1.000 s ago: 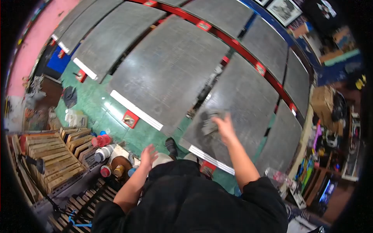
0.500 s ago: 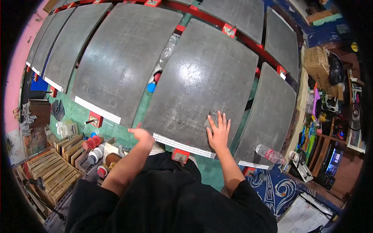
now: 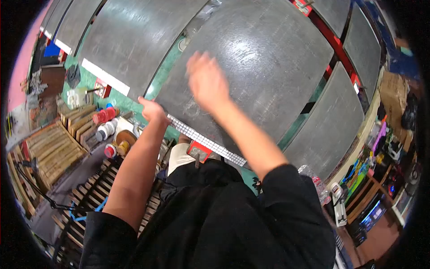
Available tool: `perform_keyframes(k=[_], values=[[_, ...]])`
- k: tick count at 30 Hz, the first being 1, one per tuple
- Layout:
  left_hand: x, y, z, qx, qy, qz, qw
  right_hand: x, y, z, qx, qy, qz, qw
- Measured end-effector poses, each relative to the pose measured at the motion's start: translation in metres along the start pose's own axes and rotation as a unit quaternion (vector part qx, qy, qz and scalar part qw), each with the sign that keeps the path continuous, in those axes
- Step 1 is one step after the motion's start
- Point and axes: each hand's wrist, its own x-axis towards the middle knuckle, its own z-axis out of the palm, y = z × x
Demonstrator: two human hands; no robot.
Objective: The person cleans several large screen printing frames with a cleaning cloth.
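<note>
A large dark grey board (image 3: 264, 85) with a wet-looking sheen lies before me, a white gridded strip (image 3: 206, 140) along its near edge. My left hand (image 3: 153, 110) is at the board's near left corner, closed against the edge with the thumb side outward; some of its fingers are hidden. Over the left part of the board's face is my right hand (image 3: 208, 83), its fingers smeared by motion. Whatever may be under that palm is hidden.
More grey boards, one at left (image 3: 134, 40) and one at right (image 3: 324, 121), rest on a red frame (image 3: 329, 33). A red bracket (image 3: 199, 151) projects below the near edge. Wooden frames (image 3: 56, 150) and several jars stand lower left; a plastic bottle (image 3: 319, 186) lies lower right.
My right hand has swept from the board's near right part, where it lay on a small grey piece, to the left and farther away. My left hand stays at the corner. The view has shifted.
</note>
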Motion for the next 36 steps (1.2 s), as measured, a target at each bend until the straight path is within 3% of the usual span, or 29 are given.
perform_keyframes(k=[1,3,6,8,11,14,17,20,23,26,28,32,36], values=[[0.001,0.0,0.0,-0.009,-0.02,0.011,1.0,-0.039,-0.028,-0.02,0.111,-0.063,-0.067,0.99],[0.013,-0.006,0.003,-0.051,-0.049,-0.023,0.997,-0.111,-0.043,-0.07,0.213,-0.172,-0.038,0.961],[0.003,-0.005,-0.003,-0.03,-0.045,0.027,0.998,-0.209,-0.009,-0.115,0.145,-0.23,-0.019,0.962],[0.0,-0.002,-0.003,-0.045,-0.049,0.021,0.998,-0.234,0.009,-0.128,0.087,-0.242,-0.017,0.966],[0.014,-0.013,0.0,-0.057,-0.068,0.047,0.995,-0.117,-0.023,-0.077,0.121,-0.243,-0.063,0.96],[0.015,-0.018,0.0,-0.172,-0.105,0.056,0.978,-0.004,-0.061,-0.005,0.156,-0.105,-0.095,0.978],[0.007,-0.015,-0.001,-0.183,-0.072,0.084,0.977,0.001,-0.068,0.005,0.178,-0.088,-0.094,0.976],[0.009,-0.018,-0.004,-0.172,-0.094,0.068,0.978,-0.089,-0.039,-0.056,0.177,-0.224,-0.12,0.951],[0.005,-0.017,-0.007,-0.15,-0.112,0.076,0.979,-0.177,-0.001,-0.103,0.163,-0.279,-0.1,0.941],[0.003,-0.016,-0.01,-0.134,-0.122,0.079,0.98,-0.168,-0.003,-0.093,0.098,-0.278,-0.102,0.95],[0.011,-0.019,-0.004,-0.156,-0.13,0.098,0.974,-0.095,-0.034,-0.063,0.12,-0.257,-0.117,0.952],[0.005,-0.019,-0.009,-0.185,-0.124,0.08,0.972,0.012,-0.084,0.02,0.163,-0.107,-0.15,0.969],[0.007,-0.016,-0.008,-0.192,-0.126,0.079,0.97,-0.038,-0.071,-0.019,0.166,-0.185,-0.162,0.955]])
